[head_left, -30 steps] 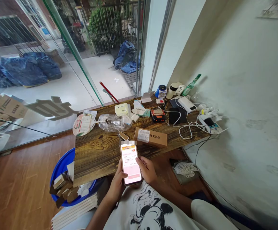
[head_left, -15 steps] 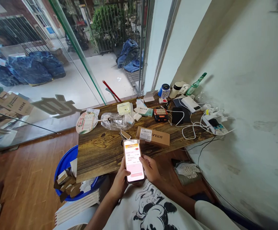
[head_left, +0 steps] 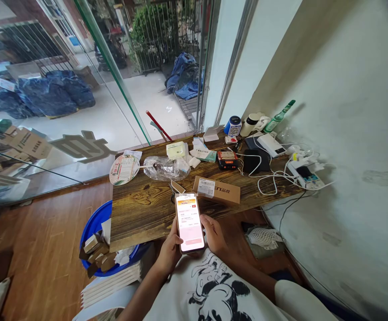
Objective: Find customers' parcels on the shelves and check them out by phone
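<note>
A smartphone (head_left: 190,227) with a lit white and pink screen is upright in front of my chest, near the table's front edge. My left hand (head_left: 171,246) grips its lower left side, the thumb lying on the screen's edge. Along the right edge my right hand (head_left: 214,235) is closed against the phone, its thumb off the screen; the fingers behind are hidden. Just beyond the phone lie scissors (head_left: 173,194), partly covered by it, and a brown cardboard box (head_left: 227,192) with a white label.
The wooden table (head_left: 140,223) also bears a round paper fan (head_left: 122,170), clear plastic wrap (head_left: 160,168), a black and red device (head_left: 227,159), white cables (head_left: 269,189) and a green bottle (head_left: 279,117). A blue bin (head_left: 90,223) with cartons stands at the left.
My right thumb has lifted off the screen to the phone's right edge. The whole view has shifted slightly; the things on the table lie as before.
</note>
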`<action>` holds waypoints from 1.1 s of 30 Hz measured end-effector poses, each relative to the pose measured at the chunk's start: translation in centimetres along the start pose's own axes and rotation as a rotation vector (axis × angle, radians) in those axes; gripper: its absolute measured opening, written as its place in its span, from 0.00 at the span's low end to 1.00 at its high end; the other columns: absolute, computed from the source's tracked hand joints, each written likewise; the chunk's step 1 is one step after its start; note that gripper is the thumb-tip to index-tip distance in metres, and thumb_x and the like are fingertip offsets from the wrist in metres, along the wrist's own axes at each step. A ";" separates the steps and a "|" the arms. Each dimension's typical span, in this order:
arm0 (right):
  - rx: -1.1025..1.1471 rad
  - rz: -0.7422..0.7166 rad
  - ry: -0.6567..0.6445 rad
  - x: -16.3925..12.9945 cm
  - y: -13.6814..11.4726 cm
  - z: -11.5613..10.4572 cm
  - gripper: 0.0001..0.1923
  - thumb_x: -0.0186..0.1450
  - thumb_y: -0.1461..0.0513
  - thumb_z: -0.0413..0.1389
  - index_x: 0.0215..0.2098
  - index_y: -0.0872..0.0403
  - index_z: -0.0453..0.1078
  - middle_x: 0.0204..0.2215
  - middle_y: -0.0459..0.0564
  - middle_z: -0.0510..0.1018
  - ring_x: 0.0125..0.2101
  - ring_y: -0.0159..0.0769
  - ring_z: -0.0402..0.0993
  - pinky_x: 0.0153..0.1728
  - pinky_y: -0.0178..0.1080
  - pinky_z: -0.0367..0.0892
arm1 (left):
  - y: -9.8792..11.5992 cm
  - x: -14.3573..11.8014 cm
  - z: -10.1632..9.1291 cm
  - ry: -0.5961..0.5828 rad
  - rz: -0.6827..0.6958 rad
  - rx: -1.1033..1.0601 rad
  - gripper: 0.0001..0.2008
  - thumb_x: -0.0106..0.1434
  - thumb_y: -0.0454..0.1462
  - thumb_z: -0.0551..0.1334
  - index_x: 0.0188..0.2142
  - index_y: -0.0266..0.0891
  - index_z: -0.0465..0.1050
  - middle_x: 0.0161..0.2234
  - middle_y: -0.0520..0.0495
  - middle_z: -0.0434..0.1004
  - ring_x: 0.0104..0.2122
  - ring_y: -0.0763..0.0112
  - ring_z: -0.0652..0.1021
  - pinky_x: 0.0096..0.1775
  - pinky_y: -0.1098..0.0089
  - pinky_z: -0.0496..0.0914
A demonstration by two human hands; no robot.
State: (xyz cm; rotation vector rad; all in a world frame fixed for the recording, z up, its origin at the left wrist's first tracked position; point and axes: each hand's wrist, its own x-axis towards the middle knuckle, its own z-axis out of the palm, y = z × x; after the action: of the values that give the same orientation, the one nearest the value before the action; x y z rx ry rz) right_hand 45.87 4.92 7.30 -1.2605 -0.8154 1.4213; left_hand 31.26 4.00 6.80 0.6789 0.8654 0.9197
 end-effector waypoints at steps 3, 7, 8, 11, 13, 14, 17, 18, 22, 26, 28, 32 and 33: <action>0.007 0.015 0.038 0.0 -0.3 0.1 0.24 0.57 0.42 0.52 0.22 0.54 0.70 0.19 0.47 0.74 0.23 0.36 0.65 0.24 0.36 0.62 | 0.0 0.0 -0.1 0.009 0.007 0.045 0.41 0.43 0.30 0.53 0.61 0.45 0.57 0.58 0.50 0.65 0.60 0.56 0.60 0.59 0.59 0.55; 0.035 0.041 0.027 0.6 -1.0 0.3 0.18 0.56 0.47 0.54 0.27 0.52 0.72 0.23 0.47 0.76 0.24 0.36 0.67 0.25 0.36 0.63 | 0.6 0.0 0.5 0.002 -0.034 -0.040 0.43 0.43 0.31 0.53 0.62 0.46 0.54 0.58 0.51 0.65 0.58 0.56 0.62 0.57 0.60 0.58; 0.061 0.056 0.012 0.9 -1.2 0.4 0.16 0.55 0.49 0.54 0.29 0.52 0.72 0.24 0.47 0.77 0.25 0.37 0.69 0.26 0.37 0.64 | 0.8 -0.1 0.7 -0.002 -0.051 -0.068 0.43 0.43 0.31 0.52 0.63 0.46 0.53 0.58 0.51 0.65 0.58 0.56 0.63 0.56 0.60 0.60; 0.164 0.108 -0.029 1.5 -1.8 0.7 0.15 0.52 0.53 0.55 0.34 0.52 0.71 0.29 0.48 0.79 0.30 0.40 0.72 0.28 0.38 0.66 | 1.2 -0.1 1.2 -0.011 -0.106 -0.101 0.44 0.43 0.31 0.53 0.63 0.48 0.51 0.57 0.51 0.66 0.55 0.55 0.66 0.53 0.59 0.64; 0.174 0.115 -0.029 1.8 -2.1 1.0 0.16 0.52 0.53 0.56 0.37 0.53 0.70 0.32 0.49 0.79 0.32 0.41 0.73 0.31 0.39 0.67 | 1.3 -0.2 1.2 -0.020 -0.142 -0.074 0.45 0.44 0.31 0.54 0.64 0.50 0.49 0.58 0.51 0.66 0.53 0.54 0.67 0.52 0.58 0.66; 0.147 0.102 -0.018 1.8 -2.2 1.2 0.18 0.52 0.53 0.58 0.38 0.53 0.69 0.33 0.49 0.79 0.33 0.41 0.73 0.32 0.40 0.68 | 1.3 -0.2 1.1 -0.027 -0.155 -0.052 0.45 0.44 0.31 0.54 0.64 0.51 0.48 0.58 0.51 0.65 0.53 0.54 0.67 0.51 0.58 0.66; 0.023 0.045 0.028 1.8 -2.4 1.5 0.20 0.51 0.54 0.62 0.39 0.53 0.68 0.35 0.50 0.79 0.35 0.42 0.73 0.37 0.42 0.68 | 1.2 -0.2 1.0 -0.046 -0.178 0.013 0.47 0.45 0.30 0.54 0.65 0.53 0.44 0.60 0.52 0.62 0.53 0.54 0.67 0.51 0.57 0.66; -0.005 0.031 0.042 1.8 -2.4 1.6 0.21 0.50 0.54 0.63 0.39 0.53 0.68 0.35 0.50 0.79 0.36 0.42 0.73 0.38 0.43 0.68 | 1.2 -0.2 1.0 -0.053 -0.190 0.028 0.47 0.45 0.30 0.54 0.65 0.54 0.42 0.60 0.52 0.61 0.53 0.54 0.66 0.51 0.56 0.67; 0.097 0.078 0.044 1.8 -2.1 1.6 0.19 0.52 0.52 0.60 0.39 0.53 0.68 0.34 0.49 0.79 0.34 0.42 0.74 0.36 0.42 0.68 | 1.2 -0.1 0.9 -0.054 -0.188 0.036 0.48 0.45 0.30 0.53 0.65 0.55 0.40 0.61 0.53 0.59 0.54 0.54 0.65 0.51 0.56 0.67; 0.192 0.118 -0.040 1.8 -1.9 1.3 0.19 0.53 0.54 0.57 0.41 0.52 0.67 0.33 0.49 0.79 0.33 0.42 0.74 0.32 0.41 0.68 | 1.3 0.0 0.9 -0.054 -0.203 -0.035 0.47 0.45 0.31 0.53 0.65 0.55 0.42 0.61 0.52 0.59 0.52 0.54 0.67 0.48 0.56 0.69; 0.118 0.072 -0.034 1.8 -1.8 1.1 0.20 0.52 0.57 0.58 0.43 0.52 0.67 0.36 0.49 0.79 0.36 0.43 0.74 0.35 0.41 0.69 | 1.4 0.0 0.8 -0.056 -0.214 -0.051 0.46 0.46 0.31 0.53 0.64 0.56 0.43 0.61 0.53 0.58 0.50 0.54 0.69 0.45 0.57 0.71; 0.039 0.023 -0.029 1.8 -1.7 1.2 0.22 0.53 0.57 0.60 0.46 0.52 0.66 0.39 0.50 0.78 0.39 0.44 0.74 0.40 0.44 0.70 | 1.3 0.0 0.6 -0.042 -0.218 -0.047 0.47 0.45 0.30 0.54 0.64 0.57 0.43 0.61 0.51 0.59 0.48 0.55 0.70 0.43 0.57 0.73; 0.026 0.016 -0.030 1.8 -1.7 1.2 0.22 0.54 0.56 0.60 0.46 0.52 0.66 0.40 0.51 0.78 0.40 0.44 0.74 0.41 0.45 0.69 | 1.2 0.1 0.6 -0.039 -0.227 -0.049 0.47 0.46 0.30 0.54 0.65 0.57 0.41 0.61 0.51 0.59 0.48 0.55 0.70 0.43 0.57 0.73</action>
State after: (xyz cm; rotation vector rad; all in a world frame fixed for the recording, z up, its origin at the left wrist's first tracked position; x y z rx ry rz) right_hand 45.22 7.25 8.67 -1.2318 -0.8061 1.4623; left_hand 31.32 4.53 8.06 0.5422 0.8628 0.7193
